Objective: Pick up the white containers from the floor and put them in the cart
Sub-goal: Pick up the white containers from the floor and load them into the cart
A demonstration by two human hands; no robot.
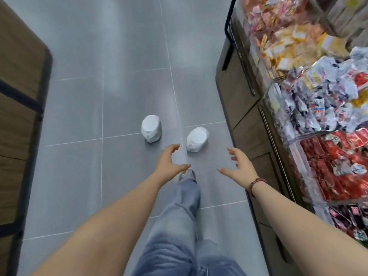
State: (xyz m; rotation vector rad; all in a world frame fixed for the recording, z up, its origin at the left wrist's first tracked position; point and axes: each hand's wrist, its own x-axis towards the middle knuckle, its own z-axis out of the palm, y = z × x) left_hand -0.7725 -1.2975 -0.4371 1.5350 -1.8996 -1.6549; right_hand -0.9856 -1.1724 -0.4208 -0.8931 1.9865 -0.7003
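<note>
Nearest: jeans [179, 216] leg, shoe [187, 174] on floor [79, 176]. Left hand [171, 159] and right hand [240, 164] spread, fingers [175, 147] loosely curved, holding nothing. Just beyond them, on floor, left container [151, 131] and right container [197, 139], white, apart, closed; contents hidden. At right, bins [275, 87] filled with packets [328, 152].

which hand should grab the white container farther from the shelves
Left. The open left hand hovers just short of that container; the right hand is beyond the other container, nearer the shelves.

Glossy grey floor tiles [127, 56]; smooth white plastic containers [151, 128]; faded denim jeans [175, 226].
</note>
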